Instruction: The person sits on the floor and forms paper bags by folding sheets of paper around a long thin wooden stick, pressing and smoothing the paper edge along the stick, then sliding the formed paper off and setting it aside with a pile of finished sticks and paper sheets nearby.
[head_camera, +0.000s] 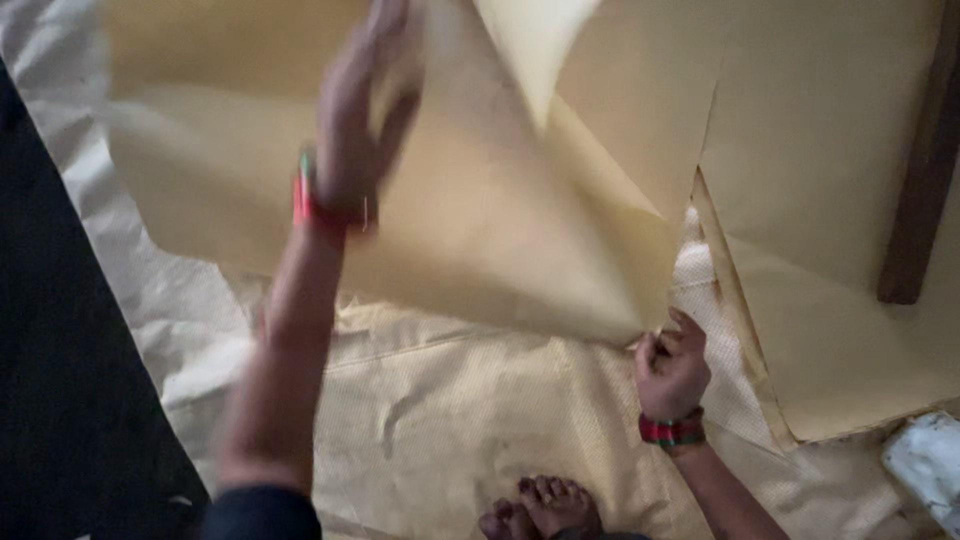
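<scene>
A large yellow sheet (480, 230) is being lifted and turned over the woven mat (450, 420), judged mid-flip. Its near corner is being pinched by the right hand (672, 365); the blurred left hand (360, 120) is pressed against it, grip unclear. Its long axis is running left-right, free edge curling upward. A steady pull seems needed next.

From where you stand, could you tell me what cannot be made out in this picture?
Head view:
- Left hand: motion-blurred, so its grip on the yellow sheet is unclear.
- Sheet's top: cut off by the frame's upper edge.
- Right hand: fingertips curled around the sheet's corner, hidden.
- White object: cut off at the right edge.
</scene>
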